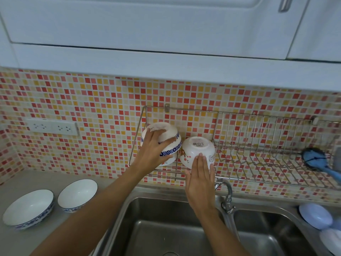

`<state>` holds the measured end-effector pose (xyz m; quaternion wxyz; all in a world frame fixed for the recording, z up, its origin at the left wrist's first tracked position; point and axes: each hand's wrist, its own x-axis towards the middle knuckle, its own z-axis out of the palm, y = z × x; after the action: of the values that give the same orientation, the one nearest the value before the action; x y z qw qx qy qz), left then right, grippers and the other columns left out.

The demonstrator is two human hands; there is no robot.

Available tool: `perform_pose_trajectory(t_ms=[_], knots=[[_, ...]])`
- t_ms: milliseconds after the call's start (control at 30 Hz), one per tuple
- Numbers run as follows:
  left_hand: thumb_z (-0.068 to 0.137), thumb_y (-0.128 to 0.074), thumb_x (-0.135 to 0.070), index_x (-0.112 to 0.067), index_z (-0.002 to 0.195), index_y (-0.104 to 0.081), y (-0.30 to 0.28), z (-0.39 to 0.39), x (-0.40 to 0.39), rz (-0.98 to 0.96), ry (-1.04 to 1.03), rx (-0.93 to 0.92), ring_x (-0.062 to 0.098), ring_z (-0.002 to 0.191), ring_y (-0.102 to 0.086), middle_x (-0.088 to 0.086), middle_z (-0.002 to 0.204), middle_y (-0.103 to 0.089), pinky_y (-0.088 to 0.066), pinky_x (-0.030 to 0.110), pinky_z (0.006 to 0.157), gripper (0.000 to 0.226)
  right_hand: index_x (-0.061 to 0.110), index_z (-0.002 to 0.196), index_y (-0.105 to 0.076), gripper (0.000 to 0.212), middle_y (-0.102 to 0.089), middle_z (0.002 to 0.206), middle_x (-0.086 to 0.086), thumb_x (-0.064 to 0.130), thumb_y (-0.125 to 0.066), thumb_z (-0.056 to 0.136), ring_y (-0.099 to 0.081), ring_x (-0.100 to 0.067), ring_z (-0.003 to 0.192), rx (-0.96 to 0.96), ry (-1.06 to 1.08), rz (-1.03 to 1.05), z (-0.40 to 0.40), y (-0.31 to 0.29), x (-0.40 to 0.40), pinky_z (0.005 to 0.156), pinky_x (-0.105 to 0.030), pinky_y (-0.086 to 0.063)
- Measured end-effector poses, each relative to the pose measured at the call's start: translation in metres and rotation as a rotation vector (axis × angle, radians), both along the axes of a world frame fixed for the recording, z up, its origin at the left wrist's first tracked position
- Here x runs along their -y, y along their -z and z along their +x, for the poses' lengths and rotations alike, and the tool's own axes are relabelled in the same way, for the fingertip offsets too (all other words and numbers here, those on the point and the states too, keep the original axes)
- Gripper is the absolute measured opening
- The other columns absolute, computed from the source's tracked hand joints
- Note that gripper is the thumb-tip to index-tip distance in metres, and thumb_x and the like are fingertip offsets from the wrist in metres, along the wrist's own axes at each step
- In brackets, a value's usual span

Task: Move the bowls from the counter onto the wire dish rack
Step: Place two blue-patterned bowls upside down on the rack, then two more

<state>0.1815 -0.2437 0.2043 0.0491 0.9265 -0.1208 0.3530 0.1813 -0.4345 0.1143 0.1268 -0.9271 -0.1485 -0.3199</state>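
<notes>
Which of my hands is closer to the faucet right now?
Right. Your right hand rests on the upside-down floral bowl on the wire rack, directly left of the faucet. Your left hand holds the blue-rimmed bowl farther left and higher.

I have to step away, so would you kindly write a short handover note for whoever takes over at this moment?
Left hand: gripping the blue-patterned bowl, upside down at the left end of the wire dish rack.
Right hand: fingers flat against the red-patterned bowl, also upside down on the rack beside the first; the two bowls look very close or touching.
Done: two bowls are at the rack, though hands are not yet off them.
Left: two blue-rimmed bowls on the counter, the larger one and the smaller one, both upright left of the sink.
</notes>
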Motion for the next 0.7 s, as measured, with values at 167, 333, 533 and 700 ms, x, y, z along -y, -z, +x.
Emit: perform_pose_trajectory(t_ms=[167,333,533,700], knots=[[0.063,-0.083,-0.037,-0.022,0.128,-0.054,0.013,0.003,-0.005,0.071,-0.010,-0.013,0.034,0.125,-0.031,0.018,0.132,-0.049,-0.032,0.055,0.106,0.073,0.005,0.132,-0.056,0.050,-0.057,0.136,-0.011,0.035,-0.033,0.100,-0.052,-0.026,0.128,0.071,-0.043,0.040,0.002,0.003,0.002,0.109,-0.041,-0.033],[0.066,-0.080,-0.041,-0.029,0.138,-0.038,0.019,0.006,-0.011,0.004,-0.030,-0.131,0.035,0.130,-0.033,0.013,0.139,-0.042,-0.033,0.053,0.108,0.084,0.015,0.097,-0.068,0.046,-0.070,0.095,-0.001,0.037,-0.028,0.103,-0.063,-0.022,0.091,0.207,-0.095,0.080,0.004,0.011,0.008,0.090,-0.034,-0.039],[0.066,-0.080,-0.039,-0.029,0.145,-0.024,0.020,0.011,-0.010,-0.067,-0.038,-0.272,0.030,0.130,-0.031,0.009,0.142,-0.038,-0.033,0.047,0.108,0.098,0.014,0.089,-0.067,0.044,-0.069,0.087,-0.002,0.037,-0.030,0.101,-0.061,-0.022,0.084,0.255,-0.052,0.101,0.007,0.016,0.004,0.087,-0.036,-0.041],[0.064,-0.083,-0.033,-0.022,0.143,-0.032,0.021,0.016,-0.011,-0.007,-0.051,-0.308,0.032,0.131,-0.030,0.009,0.141,-0.037,-0.032,0.046,0.108,0.095,0.014,0.093,-0.067,0.044,-0.069,0.092,-0.002,0.037,-0.030,0.102,-0.061,-0.022,0.089,0.251,-0.062,0.104,0.008,0.017,0.004,0.091,-0.035,-0.038]])
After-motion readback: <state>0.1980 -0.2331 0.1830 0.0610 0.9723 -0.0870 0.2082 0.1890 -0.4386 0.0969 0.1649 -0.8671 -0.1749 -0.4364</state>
